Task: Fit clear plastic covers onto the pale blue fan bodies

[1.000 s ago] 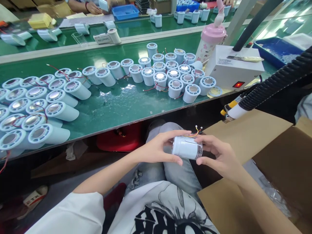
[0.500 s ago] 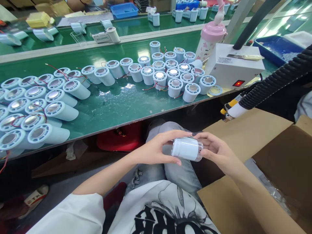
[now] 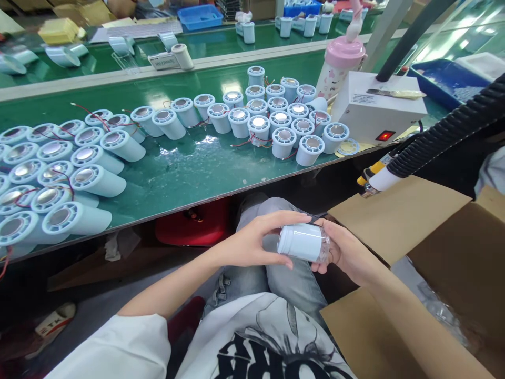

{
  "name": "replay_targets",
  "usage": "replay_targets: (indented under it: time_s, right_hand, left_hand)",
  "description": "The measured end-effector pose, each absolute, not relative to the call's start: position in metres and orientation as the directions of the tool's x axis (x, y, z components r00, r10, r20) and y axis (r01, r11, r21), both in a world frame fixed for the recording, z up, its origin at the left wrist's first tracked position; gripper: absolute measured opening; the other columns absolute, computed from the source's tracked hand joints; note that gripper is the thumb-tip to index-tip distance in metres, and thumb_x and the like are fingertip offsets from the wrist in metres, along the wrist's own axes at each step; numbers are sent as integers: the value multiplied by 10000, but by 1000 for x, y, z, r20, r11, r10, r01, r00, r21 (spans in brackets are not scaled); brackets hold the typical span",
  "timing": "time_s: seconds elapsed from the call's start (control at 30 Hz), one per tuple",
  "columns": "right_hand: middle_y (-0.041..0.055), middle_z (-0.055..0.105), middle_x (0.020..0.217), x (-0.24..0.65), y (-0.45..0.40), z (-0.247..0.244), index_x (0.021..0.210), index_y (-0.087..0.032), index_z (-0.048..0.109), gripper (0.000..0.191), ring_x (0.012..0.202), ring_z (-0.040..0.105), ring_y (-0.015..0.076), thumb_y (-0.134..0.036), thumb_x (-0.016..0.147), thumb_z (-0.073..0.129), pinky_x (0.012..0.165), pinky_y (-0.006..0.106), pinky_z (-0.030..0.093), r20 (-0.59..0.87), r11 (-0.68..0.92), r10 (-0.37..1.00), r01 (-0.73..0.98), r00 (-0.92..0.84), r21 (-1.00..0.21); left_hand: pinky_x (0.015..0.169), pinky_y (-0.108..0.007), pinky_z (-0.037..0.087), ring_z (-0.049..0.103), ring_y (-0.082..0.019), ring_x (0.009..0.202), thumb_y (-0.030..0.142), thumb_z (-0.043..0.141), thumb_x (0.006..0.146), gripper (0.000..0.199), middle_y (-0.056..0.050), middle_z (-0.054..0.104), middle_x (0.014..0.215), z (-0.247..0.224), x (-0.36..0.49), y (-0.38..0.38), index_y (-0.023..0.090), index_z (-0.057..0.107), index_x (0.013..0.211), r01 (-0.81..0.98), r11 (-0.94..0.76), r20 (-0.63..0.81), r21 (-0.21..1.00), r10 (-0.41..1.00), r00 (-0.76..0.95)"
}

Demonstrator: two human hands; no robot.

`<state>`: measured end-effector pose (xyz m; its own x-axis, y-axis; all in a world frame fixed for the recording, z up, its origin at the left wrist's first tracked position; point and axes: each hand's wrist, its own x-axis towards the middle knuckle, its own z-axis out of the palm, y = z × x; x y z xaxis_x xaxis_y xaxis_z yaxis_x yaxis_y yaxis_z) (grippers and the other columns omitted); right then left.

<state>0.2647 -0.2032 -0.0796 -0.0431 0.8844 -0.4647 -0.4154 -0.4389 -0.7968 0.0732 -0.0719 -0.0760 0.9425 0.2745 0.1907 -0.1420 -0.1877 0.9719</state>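
A light blue cylinder (image 3: 303, 242) with clear plastic around it lies sideways above my lap. My left hand (image 3: 256, 239) spans its left end, thumb below and fingers above. At the other end, where the clear plastic (image 3: 325, 248) juts past the blue part, my right hand (image 3: 342, 251) is wrapped round it, some fingers hidden behind and beneath. Over on the green bench stand and lean several similar light blue cylinders (image 3: 310, 150) with silver round centres, some trailing thin red wires.
The green bench (image 3: 197, 166) runs across in front. At its right end stand a white box with a lit red switch (image 3: 385, 136) and a pink-lidded bottle (image 3: 342, 66). A black ribbed hose (image 3: 442, 129) hangs over an open cardboard box (image 3: 406, 210) at my right.
My right hand has turned round the cylinder's right end, its fingers now showing below the plastic. My left hand and the cylinder have hardly moved.
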Motion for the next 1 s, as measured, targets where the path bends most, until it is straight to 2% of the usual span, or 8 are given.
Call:
replay_targets:
  time_s: [0.2, 0.33, 0.43, 0.57, 0.67, 0.8, 0.9, 1.0]
  right_hand:
    - [14, 661, 543, 259, -199, -82, 805, -162, 560, 560, 420, 638, 125, -717, 771, 627, 366, 124, 489, -506, -480, 858, -486, -86, -730]
    - [75, 695, 595, 258, -199, -81, 832, -124, 612, 569, 382, 610, 97, -613, 973, 356, 338, 105, 453, -563, -558, 809, -521, -168, -646]
    - [97, 702, 607, 259, -201, -81, 840, -108, 645, 665, 356, 587, 79, -535, 1029, 171, 325, 93, 428, -616, -630, 750, -539, -238, -559]
    - [84, 680, 587, 260, -205, -85, 723, -104, 659, 715, 358, 578, 75, -706, 929, 332, 310, 90, 408, -587, -637, 759, -507, -280, -581]
    - [60, 682, 620, 260, -207, -86, 820, -126, 676, 666, 431, 620, 109, -773, 795, 523, 351, 123, 460, -502, -518, 847, -493, -177, -699]
    - [75, 709, 737, 261, -211, -88, 998, -146, 663, 635, 575, 664, 153, -737, 775, 600, 496, 200, 546, -413, -387, 908, -518, -70, -763]
    - [77, 703, 712, 265, -214, -101, 945, -136, 668, 501, 589, 646, 159, -611, 785, 680, 533, 215, 531, -413, -288, 907, -606, 75, -741]
    - [58, 683, 687, 274, -215, -120, 889, -155, 657, 428, 554, 599, 150, -572, 799, 622, 491, 217, 485, -431, -157, 864, -675, 259, -721]
  left_hand:
    - [1078, -372, 441, 441, -267, 1361, 173, 840, 665, 795, -80, 500, 1451, -78, 74, -70, 330, 516, 1374, -158, -182, 204, 971, 275, 940]
    - [1042, -374, 469, 444, -285, 1358, 214, 826, 692, 745, -89, 475, 1471, -78, 74, -70, 333, 527, 1364, -150, -190, 199, 970, 279, 939]
    - [1012, -370, 487, 470, -283, 1332, 228, 811, 712, 694, -96, 513, 1427, -76, 75, -72, 321, 545, 1346, -145, -200, 199, 969, 284, 938]
    - [976, -354, 504, 520, -268, 1266, 241, 785, 741, 634, -101, 567, 1345, -70, 73, -77, 285, 553, 1329, -104, -213, 168, 972, 312, 935]
    - [952, -333, 515, 541, -259, 1235, 267, 786, 743, 652, -100, 569, 1338, -68, 72, -79, 270, 535, 1345, -47, -202, 118, 978, 356, 927]
    - [976, -347, 502, 523, -273, 1268, 252, 818, 703, 772, -107, 538, 1392, -73, 80, -74, 289, 485, 1398, -12, -162, 70, 987, 361, 930]
    - [1040, -407, 455, 557, -275, 1243, 208, 845, 655, 959, -132, 517, 1424, -84, 104, -61, 301, 359, 1477, -20, -90, 45, 996, 279, 959]
    - [1062, -450, 427, 559, -281, 1249, 165, 865, 606, 1176, -172, 481, 1457, -97, 145, -46, 317, 158, 1533, -21, 9, 19, 1000, 161, 987]
